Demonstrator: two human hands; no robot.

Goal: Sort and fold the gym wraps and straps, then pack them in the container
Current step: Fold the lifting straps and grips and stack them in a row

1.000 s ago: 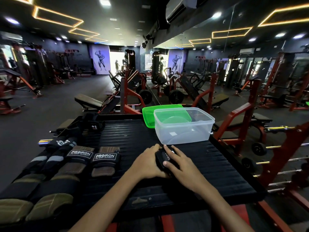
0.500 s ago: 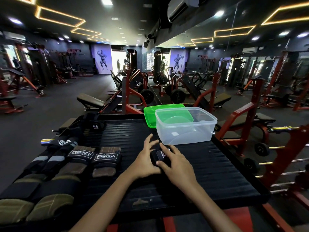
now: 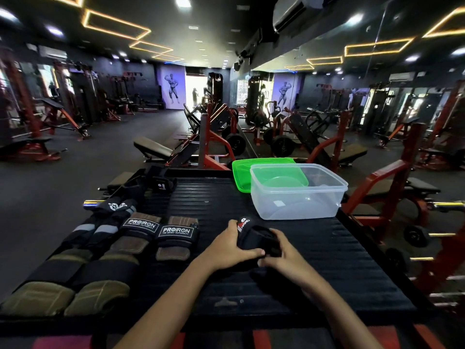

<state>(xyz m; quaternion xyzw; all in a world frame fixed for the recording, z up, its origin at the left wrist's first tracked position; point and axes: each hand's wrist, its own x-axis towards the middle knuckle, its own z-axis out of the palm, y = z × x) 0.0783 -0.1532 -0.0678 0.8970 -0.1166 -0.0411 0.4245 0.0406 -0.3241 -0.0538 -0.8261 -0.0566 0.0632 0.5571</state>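
A rolled black wrap [image 3: 256, 238] with a red and white logo is held just above the black ribbed platform [image 3: 339, 260]. My left hand [image 3: 231, 248] grips its left side, thumb underneath. My right hand [image 3: 281, 255] grips its right side, fingers curled over it. A clear plastic container [image 3: 297, 192] stands open and holds nothing, a little beyond the hands. Its green lid [image 3: 241, 170] lies behind it. To the left lie two PROIRON grips [image 3: 161, 233] and several other wraps and straps in rows.
Olive and black padded straps [image 3: 65, 285] fill the near left of the platform. More black wraps [image 3: 151, 185] sit at the far left corner. Red gym machines and benches surround the platform, with a red rack [image 3: 392, 187] close on the right.
The wrap went from lying under both hands on the platform to being raised and held between them. Both hands curled tighter round it.
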